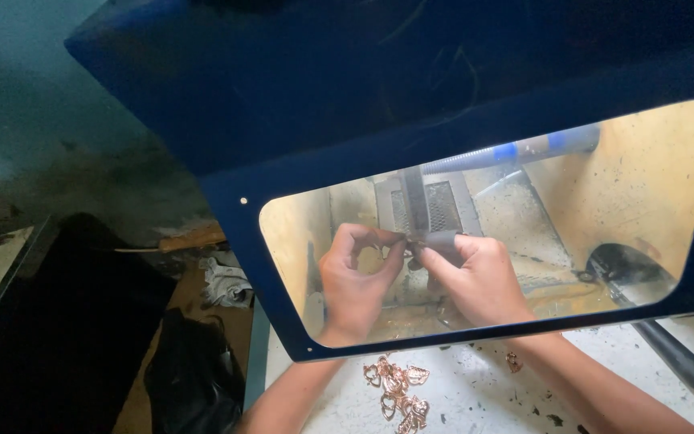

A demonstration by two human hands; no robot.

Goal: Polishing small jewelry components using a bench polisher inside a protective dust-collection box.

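Behind the clear window [604, 201] of the blue cabinet [347, 104], a small metal piece [410, 241], its direction too small to tell, is being pinched by the left hand [355, 277] and the right hand [475, 277]. Copper-coloured pieces [399, 394] are lying below the window.

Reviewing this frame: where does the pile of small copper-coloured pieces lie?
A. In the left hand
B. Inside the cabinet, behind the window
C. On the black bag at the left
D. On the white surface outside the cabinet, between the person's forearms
D. The pile of copper-coloured pieces lies on the white surface below the blue cabinet, while both hands work behind the window.
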